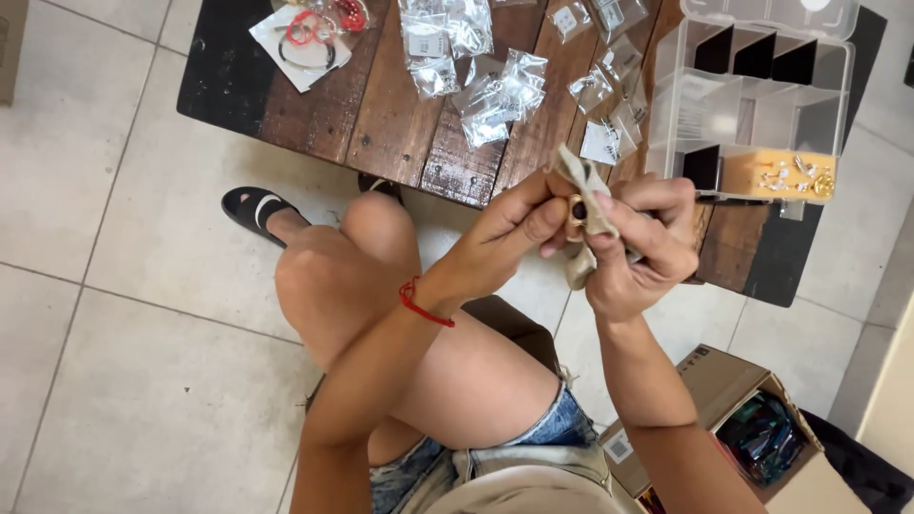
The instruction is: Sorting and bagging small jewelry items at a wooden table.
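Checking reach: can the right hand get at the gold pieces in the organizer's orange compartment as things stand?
Probably yes. The clear organizer box stands open, so the gold pieces lie uncovered just beyond the right hand. But that hand holds a beige cloth around a ring.

The scene is bright, with soft and even daylight. The pale floor tiles (114, 400) look a little washed out. Glare shines on the clear plastic organizer box (752, 95) and on the small plastic bags (495, 95) on the dark tabletop (381, 124). Shadows are weak and short. The centre is sharp; the edges bend slightly, and the bottom is softer.
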